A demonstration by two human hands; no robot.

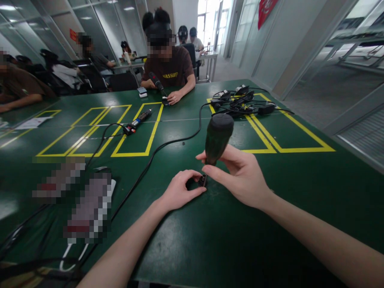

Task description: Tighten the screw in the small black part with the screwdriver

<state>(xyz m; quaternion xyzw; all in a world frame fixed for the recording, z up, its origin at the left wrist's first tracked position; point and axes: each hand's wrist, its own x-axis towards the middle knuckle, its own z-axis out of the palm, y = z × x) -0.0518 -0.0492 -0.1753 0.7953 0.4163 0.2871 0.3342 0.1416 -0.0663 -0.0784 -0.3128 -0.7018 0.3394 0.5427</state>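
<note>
The right hand (241, 176), right of the centre of the frame, grasps a screwdriver (220, 136) between thumb and fingers, at the lower part of its thick black handle. The screwdriver stands nearly upright, with its top leaning a little to the right of the frame. The left hand (181, 190), just below the centre, pinches a small dark part (202, 181) with its thumb and fingers. This part rests on the green table (180, 248), under the screwdriver; whether the tip sits inside it, I cannot tell.

A black cable (144, 170) runs to the left of both hands. In the upper right of the frame lies a heap of cables (240, 103). In the upper middle, a co-worker (172, 66) sits across the table and holds another tool (156, 81).
</note>
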